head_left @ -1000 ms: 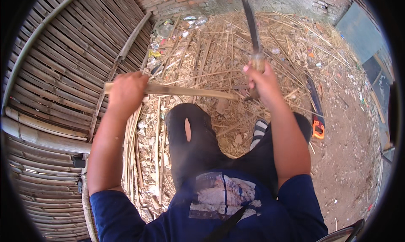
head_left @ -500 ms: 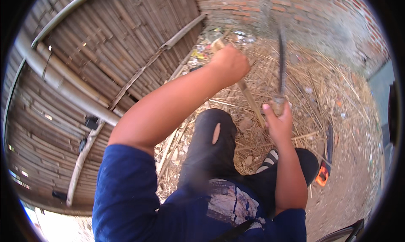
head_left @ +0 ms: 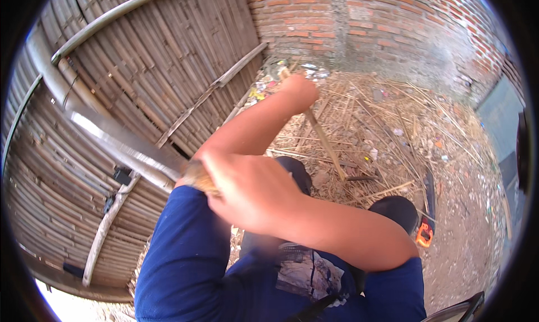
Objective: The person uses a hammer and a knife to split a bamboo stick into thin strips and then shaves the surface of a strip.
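Observation:
My left hand (head_left: 300,92) is stretched out ahead, its fingers wrapped round a bamboo stick (head_left: 325,139). The stick slants down to the right, its lower end by the ground beside a short dark piece of wood (head_left: 362,177). My right hand (head_left: 252,187), slightly blurred, is closed on the wooden handle of a machete (head_left: 120,141). My right forearm crosses in front of my body, with the hand beside my left upper arm. The long blade points out to the left, clear of the stick, before the bamboo wall.
A saw (head_left: 425,232) with an orange handle lies on the ground by my right knee. A bamboo-slat wall (head_left: 140,64) rises on the left, a brick wall (head_left: 303,19) ahead. Straw, splinters and litter (head_left: 387,136) cover the ground between them.
My right hand has swung the machete from upright on the right, across my body to the left. My left hand keeps hold of the stick, slightly lower and further left in view.

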Tool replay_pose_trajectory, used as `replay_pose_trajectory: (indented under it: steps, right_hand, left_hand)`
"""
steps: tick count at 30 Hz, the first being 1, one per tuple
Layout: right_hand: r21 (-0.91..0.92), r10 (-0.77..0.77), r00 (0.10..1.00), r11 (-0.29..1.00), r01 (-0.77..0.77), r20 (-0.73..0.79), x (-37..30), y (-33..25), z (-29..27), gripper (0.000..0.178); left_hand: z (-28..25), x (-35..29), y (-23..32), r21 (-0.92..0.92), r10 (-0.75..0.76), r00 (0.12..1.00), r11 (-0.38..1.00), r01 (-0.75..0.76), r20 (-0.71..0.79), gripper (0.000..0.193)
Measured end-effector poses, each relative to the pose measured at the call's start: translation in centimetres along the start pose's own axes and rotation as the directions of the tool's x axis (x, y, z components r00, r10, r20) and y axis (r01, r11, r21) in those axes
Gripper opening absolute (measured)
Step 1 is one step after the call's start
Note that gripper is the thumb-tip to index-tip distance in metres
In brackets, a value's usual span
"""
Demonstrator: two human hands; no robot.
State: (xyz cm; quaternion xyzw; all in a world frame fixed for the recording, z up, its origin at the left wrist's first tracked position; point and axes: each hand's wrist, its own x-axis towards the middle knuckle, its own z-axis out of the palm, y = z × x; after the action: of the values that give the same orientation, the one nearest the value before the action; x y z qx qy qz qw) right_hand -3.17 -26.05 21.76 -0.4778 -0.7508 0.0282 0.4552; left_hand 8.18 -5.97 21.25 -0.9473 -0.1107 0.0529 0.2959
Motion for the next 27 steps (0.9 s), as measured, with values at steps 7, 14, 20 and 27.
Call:
replay_pose_trajectory:
  steps: [7,14,20,27]
  right_hand:
    - [-0.079,0.032,0.989,0.997,-0.020,0.144,2.0,-2.1,1.4,0.028]
    - [-0.005,0.029,0.976,1.000,-0.028,0.214,2.3,-1.6,1.2,0.044]
    - [0.127,0.133,0.928,0.974,-0.187,0.347,2.7,-3.4,0.9,0.062]
    - [0.075,-0.071,0.970,0.996,0.055,0.233,4.2,-4.3,2.6,0.044]
  left_hand:
    - [3.1,-2.5,-1.4,0.004,-0.037,0.999,0.999,0.037,0.032,0.015]
    - [3.6,-2.9,-1.3,-0.025,-0.045,0.998,0.999,0.047,0.053,0.015]
    - [4.4,-3.5,-1.8,-0.029,-0.082,0.995,0.996,0.083,0.053,0.015]
    - [4.5,-3.7,-2.2,-0.036,-0.069,0.997,0.997,0.070,0.018,0.016]
